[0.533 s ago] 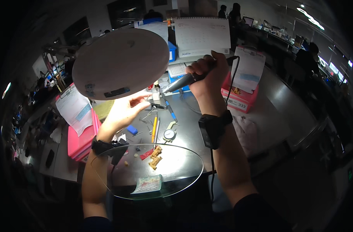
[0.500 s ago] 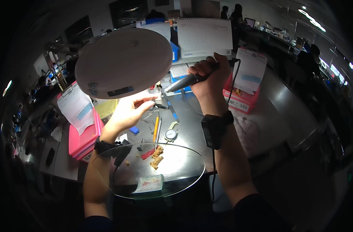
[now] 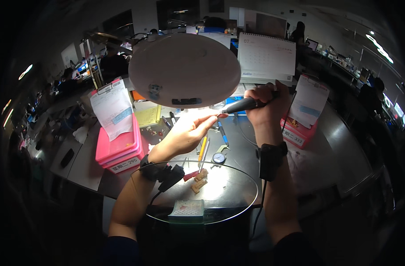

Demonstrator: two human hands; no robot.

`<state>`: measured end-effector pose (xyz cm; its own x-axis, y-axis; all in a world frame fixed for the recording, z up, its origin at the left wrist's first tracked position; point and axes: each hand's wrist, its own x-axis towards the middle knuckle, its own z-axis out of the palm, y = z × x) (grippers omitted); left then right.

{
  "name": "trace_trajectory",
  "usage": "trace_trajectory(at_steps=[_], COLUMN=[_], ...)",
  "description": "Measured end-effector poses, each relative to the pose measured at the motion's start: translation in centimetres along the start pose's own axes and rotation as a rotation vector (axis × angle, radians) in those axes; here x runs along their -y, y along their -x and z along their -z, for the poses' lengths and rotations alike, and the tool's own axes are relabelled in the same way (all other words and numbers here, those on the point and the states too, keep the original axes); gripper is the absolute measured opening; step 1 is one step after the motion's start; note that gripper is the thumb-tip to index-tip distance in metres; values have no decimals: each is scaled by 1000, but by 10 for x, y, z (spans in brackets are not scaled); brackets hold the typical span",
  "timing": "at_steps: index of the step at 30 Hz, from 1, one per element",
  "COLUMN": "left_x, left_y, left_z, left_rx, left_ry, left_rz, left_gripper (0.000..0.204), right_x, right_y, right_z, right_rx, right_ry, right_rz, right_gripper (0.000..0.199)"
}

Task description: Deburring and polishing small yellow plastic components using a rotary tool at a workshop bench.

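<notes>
My right hand [image 3: 269, 106] is wrapped round a dark grey rotary handpiece [image 3: 241, 106] with a cord at its back end; the tip points left. At that tip my left hand [image 3: 187, 134] has its thumb and fingers pressed together. Whatever they pinch is too small and glare-lit to make out. Below the hands lie a round dial gauge [image 3: 219, 158], an orange pencil [image 3: 203, 150] and a blue pen [image 3: 223, 134]. Closer to me are tan, tooth-model-like pieces [image 3: 199, 182] and a red piece [image 3: 190, 176].
A round white lamp [image 3: 184, 62] hangs above my hands. A clear oval plate [image 3: 257, 188] stands over the near table edge, by a patterned pad [image 3: 188, 208]. Pink boxes [image 3: 116, 144] with clipped papers flank the table; a calendar [image 3: 266, 57] stands behind.
My left hand has closed its fingers and come up to the handpiece tip; before, they were apart. The whole view has shifted, so the scene sits further right.
</notes>
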<state>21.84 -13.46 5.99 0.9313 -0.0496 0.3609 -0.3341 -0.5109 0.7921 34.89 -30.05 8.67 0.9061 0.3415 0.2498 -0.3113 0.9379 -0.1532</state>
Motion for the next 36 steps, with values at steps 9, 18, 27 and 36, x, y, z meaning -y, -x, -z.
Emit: trace_trajectory(at_steps=[9,18,27,36], left_x=[4,3,19,28], left_y=[-1,2,9,17], left_z=[0,4,10,7], left_rx=[-12,-10,-29,-359], left_ry=[-67,-20,-343,-608], left_rz=[-92,-66,-190,-298], left_gripper=[29,28,17,45], right_x=[0,-2,-26,-86], right_y=[2,-3,-5,29], right_z=[1,3,20,-7], right_rx=[4,29,74,-18], right_ry=[46,48,295,200], right_rz=[27,-28,-62,-38], right_gripper=[31,28,36,26])
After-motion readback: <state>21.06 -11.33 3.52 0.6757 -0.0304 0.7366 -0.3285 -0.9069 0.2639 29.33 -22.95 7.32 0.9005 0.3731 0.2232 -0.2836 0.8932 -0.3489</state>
